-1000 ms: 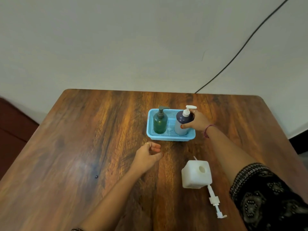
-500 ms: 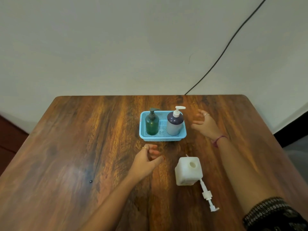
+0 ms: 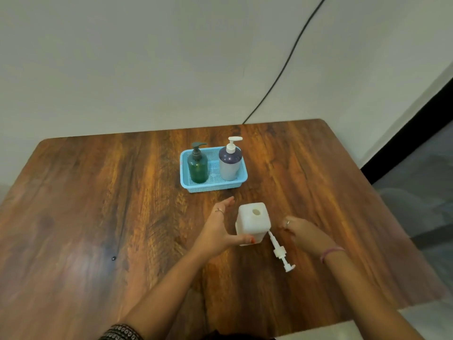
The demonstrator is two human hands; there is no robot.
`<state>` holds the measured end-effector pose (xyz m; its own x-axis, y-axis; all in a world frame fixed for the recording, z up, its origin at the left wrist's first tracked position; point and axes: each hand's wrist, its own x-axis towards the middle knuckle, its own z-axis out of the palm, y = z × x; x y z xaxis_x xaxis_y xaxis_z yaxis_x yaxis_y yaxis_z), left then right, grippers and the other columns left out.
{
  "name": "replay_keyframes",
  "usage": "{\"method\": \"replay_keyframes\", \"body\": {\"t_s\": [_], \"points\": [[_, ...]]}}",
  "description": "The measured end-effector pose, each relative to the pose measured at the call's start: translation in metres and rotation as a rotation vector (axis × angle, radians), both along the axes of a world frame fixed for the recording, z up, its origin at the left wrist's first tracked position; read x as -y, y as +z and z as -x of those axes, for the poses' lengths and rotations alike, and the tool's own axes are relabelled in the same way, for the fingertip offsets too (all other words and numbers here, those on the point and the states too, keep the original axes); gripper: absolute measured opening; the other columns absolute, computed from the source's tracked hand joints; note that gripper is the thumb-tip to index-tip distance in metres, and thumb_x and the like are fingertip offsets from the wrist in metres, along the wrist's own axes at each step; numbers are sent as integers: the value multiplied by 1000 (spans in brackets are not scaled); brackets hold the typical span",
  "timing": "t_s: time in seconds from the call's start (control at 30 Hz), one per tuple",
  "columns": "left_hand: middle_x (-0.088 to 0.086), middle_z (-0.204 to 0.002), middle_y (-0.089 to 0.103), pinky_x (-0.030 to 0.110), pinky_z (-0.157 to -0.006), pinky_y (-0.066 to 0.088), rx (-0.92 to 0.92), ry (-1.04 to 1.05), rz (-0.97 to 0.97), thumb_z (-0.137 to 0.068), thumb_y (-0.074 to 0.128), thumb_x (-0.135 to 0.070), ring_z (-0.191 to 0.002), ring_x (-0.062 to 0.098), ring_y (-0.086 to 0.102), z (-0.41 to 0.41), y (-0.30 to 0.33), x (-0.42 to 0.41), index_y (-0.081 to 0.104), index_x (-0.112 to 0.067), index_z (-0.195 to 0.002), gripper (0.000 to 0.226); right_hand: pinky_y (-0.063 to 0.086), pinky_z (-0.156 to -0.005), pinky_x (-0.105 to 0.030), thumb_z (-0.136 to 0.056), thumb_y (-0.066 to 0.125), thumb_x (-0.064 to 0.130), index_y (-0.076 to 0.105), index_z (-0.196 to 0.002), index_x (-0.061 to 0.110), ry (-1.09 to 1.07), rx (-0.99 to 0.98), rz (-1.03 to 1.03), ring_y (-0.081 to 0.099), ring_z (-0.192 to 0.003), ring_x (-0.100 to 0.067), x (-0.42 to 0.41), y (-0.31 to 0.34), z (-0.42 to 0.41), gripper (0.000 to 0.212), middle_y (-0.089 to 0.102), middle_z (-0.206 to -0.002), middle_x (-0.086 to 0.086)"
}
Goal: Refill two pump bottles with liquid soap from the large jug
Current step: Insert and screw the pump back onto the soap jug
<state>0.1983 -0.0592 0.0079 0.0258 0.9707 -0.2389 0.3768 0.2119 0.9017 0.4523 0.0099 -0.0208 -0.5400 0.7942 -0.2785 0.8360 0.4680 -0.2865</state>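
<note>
A white square jug (image 3: 253,222) stands uncapped on the wooden table (image 3: 98,217), its round mouth showing on top. Its white pump (image 3: 279,252) lies on the table beside its right near corner. My left hand (image 3: 218,229) is at the jug's left side: the thumb lies across the near face and the fingers stretch straight along the left. My right hand (image 3: 304,233) hovers just right of the jug, fingers loosely curled, holding nothing. A green pump bottle (image 3: 198,168) and a purple-and-white pump bottle (image 3: 230,165) stand upright in a blue basket (image 3: 213,188) behind the jug.
A black cable (image 3: 282,72) runs down the wall to the table's far edge. The table's right edge and a grey floor lie to the right. A small dark speck (image 3: 113,258) sits on the table at the left.
My right hand let go of the purple-and-white bottle in the basket and drew back beside the jug. My left hand moved right to the jug and uncurled.
</note>
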Motion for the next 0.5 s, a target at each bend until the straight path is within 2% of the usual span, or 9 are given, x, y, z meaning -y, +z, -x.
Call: {"method": "replay_keyframes", "body": {"t_s": [0.13,0.23,0.33,0.43,0.5], "points": [[-8,-153,29,29,-113,27,-60,-19,-35,-59,91,-33,-140,9,28,-9,-5,-6,22,-24,-150,115,41,-93,-22,-95,43,4,56,-128,26,186,70,-39,51,-117,-11,21,-18,-9,42,54,-131,7],[-6,-153,30,26,-111,28,-76,-34,-47,-59,91,-30,-138,7,29,-15,-9,-8,21,-23,-151,115,40,-98,-24,-97,45,8,53,-133,27,260,86,-42,47,-124,-14,27,-30,-11,42,44,-144,7],[-7,-150,33,23,-108,29,-72,-36,-51,-62,90,-25,-132,3,31,-19,-12,-11,23,-21,-151,112,42,-96,-28,-96,44,5,51,-135,27,297,107,-39,48,-121,-18,30,-36,-10,46,40,-149,6],[-7,-146,40,33,-111,37,-65,-34,-51,-61,90,-22,-132,8,39,-23,-14,-12,28,-21,-149,108,45,-94,-31,-95,46,6,53,-134,24,339,112,-63,50,-120,-22,29,-39,-5,43,42,-148,1],[-7,-140,43,34,-108,41,-64,-23,-54,-63,89,-21,-128,9,42,-25,-15,-12,32,-20,-147,102,47,-93,-34,-96,47,8,54,-133,22,370,101,-85,51,-119,-24,29,-42,-3,40,44,-147,-2]]}}
